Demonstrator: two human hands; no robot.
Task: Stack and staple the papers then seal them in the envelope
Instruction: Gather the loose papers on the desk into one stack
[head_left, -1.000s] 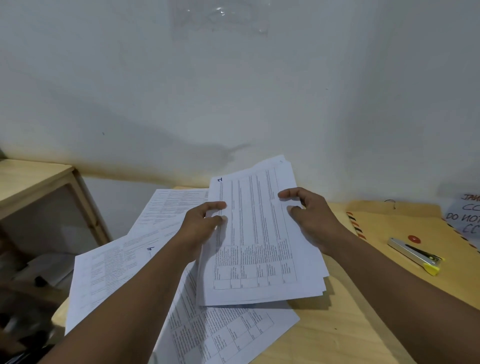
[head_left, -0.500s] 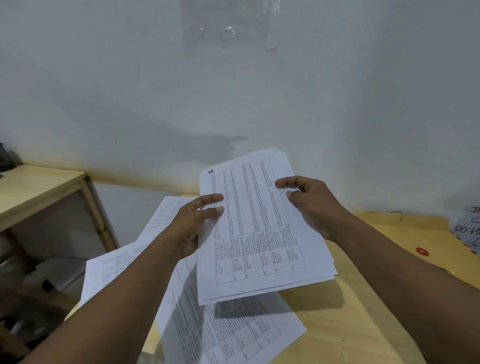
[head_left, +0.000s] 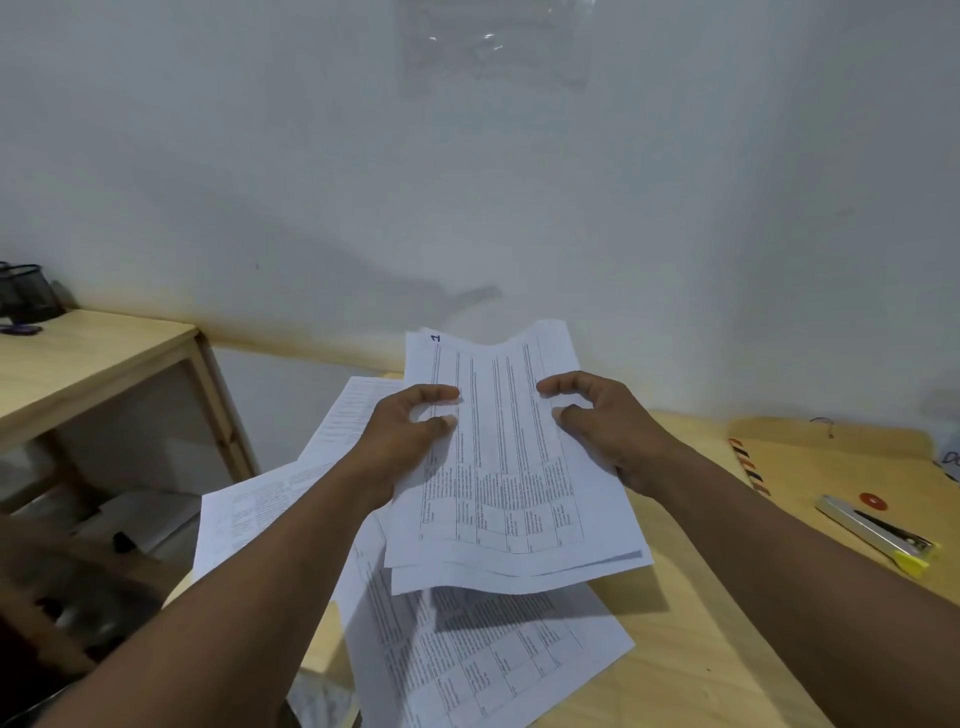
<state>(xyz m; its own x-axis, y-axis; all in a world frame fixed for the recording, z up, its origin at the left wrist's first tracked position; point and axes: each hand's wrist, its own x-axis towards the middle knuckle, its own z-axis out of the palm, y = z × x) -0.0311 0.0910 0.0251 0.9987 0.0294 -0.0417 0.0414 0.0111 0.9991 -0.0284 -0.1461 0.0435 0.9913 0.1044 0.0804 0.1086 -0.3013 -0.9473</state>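
I hold a loose stack of printed papers (head_left: 511, 478) above the wooden table (head_left: 691, 649). My left hand (head_left: 402, 441) grips its left edge and my right hand (head_left: 602, 426) grips its right edge. The sheets are uneven at the near end, and the top page bears a table and a handwritten number. More printed sheets (head_left: 467, 660) lie spread on the table beneath and to the left. A brown envelope (head_left: 810, 467) with striped edging lies at the right, and a silver stapler (head_left: 878, 535) with a yellow tip rests on it.
A lower wooden shelf unit (head_left: 98, 364) stands at the left with a black mesh pen holder (head_left: 28, 293) on top. A white wall rises right behind the table. A note with handwriting (head_left: 950, 460) peeks in at the far right edge.
Both hands have lifted the stack a little off the table and squared it between them. The view has tilted, and the stapler is back in sight.
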